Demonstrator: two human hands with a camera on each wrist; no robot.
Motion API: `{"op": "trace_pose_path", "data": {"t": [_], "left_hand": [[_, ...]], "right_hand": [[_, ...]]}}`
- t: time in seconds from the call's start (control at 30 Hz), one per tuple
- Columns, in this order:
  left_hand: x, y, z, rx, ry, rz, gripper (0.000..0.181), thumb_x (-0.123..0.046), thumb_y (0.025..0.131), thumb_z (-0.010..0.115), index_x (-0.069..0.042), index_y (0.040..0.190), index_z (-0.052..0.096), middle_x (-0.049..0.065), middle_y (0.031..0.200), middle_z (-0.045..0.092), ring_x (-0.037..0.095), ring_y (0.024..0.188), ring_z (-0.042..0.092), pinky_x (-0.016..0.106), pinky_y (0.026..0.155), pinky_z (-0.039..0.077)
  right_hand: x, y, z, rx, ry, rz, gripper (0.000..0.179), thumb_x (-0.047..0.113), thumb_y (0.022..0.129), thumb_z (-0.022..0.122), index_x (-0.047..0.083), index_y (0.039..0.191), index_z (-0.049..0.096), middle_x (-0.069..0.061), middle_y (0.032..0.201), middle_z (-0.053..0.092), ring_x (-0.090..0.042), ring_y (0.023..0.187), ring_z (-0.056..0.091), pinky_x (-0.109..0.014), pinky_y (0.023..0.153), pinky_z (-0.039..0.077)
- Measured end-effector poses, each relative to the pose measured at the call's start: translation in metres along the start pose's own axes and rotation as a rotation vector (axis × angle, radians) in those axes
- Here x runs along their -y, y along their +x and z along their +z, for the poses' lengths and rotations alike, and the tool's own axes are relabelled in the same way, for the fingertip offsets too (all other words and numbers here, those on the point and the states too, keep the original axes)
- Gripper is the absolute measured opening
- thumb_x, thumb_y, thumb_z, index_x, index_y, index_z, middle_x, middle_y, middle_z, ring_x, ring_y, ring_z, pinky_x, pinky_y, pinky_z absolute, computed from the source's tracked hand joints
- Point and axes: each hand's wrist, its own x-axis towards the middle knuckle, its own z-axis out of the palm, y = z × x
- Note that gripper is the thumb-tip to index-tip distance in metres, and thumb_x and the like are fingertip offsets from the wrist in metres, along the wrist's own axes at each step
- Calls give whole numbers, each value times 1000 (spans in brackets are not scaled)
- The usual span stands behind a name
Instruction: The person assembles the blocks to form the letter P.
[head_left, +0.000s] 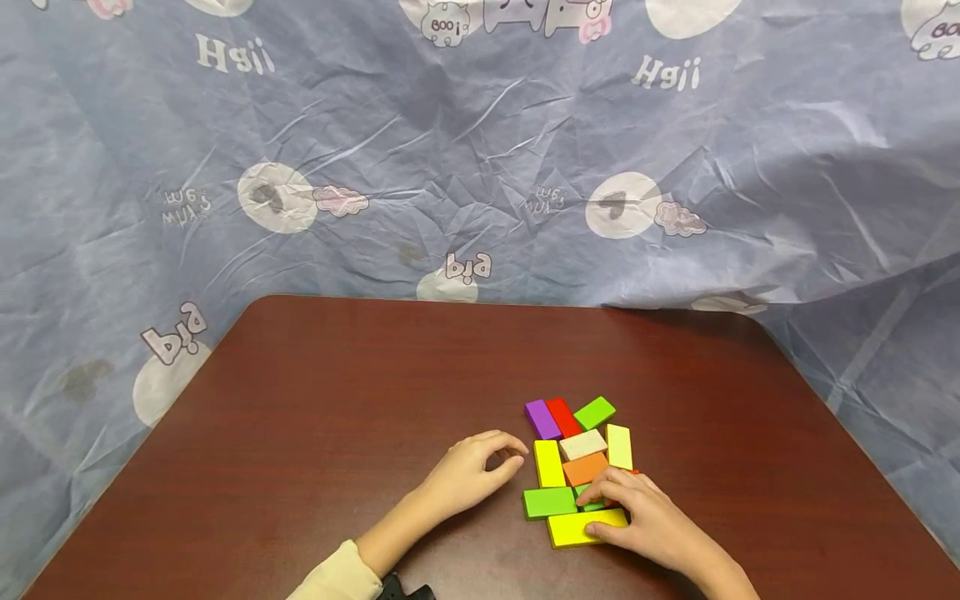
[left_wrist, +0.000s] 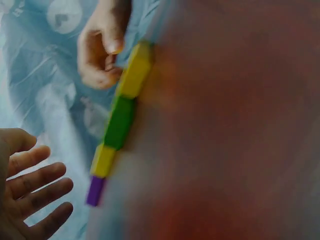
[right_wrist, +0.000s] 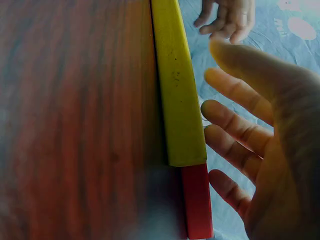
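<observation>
Nearest on the surface (head_left: 300,400) lies a long yellow block (head_left: 573,530), probably light, stiff and smooth, best pinched across its long sides. The right hand (head_left: 641,514) is over it, fingers apart, clasping nothing. The right wrist view bares a red block (right_wrist: 198,202) the head view hardly shows. Farther left, the left hand (head_left: 471,472) curves loosely, holding nothing.

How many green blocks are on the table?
3: a far green block, a near-left green block, and a third green block partly covered by the right hand, which may hide others.
</observation>
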Motion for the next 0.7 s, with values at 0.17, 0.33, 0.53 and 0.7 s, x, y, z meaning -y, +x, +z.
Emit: {"op": "trace_pose_path", "data": {"t": [0.17,0.33,0.53,0.7], "left_hand": [[6,-2,19,165,46,106,23,-34,92,50,-24,109,62,-12,105,60,-1,96,54,19,84,46],[11,-4,27,236,225,268,25,-40,90,52,-32,112,61,-14,112,58,3,107,50,23,91,41],[6,-9,35,172,343,309,29,-45,88,54,-29,112,58,-14,110,58,3,106,51,24,91,41],[1,-11,38,91,386,329,25,-38,86,59,-25,108,59,-13,105,60,3,101,53,21,89,43]], "right_hand": [[0,-1,4,0,-37,-35,26,41,69,75,38,90,59,27,90,47,5,85,46,-23,77,30],[0,-5,6,-4,-55,-19,29,49,67,73,39,88,56,25,89,42,4,86,42,-24,76,29],[0,-7,7,-14,-127,-35,33,58,66,70,41,90,55,24,90,38,4,85,38,-24,73,31],[0,-6,6,-23,-176,-59,33,60,66,68,41,91,58,23,89,36,4,83,37,-25,73,30]]}}
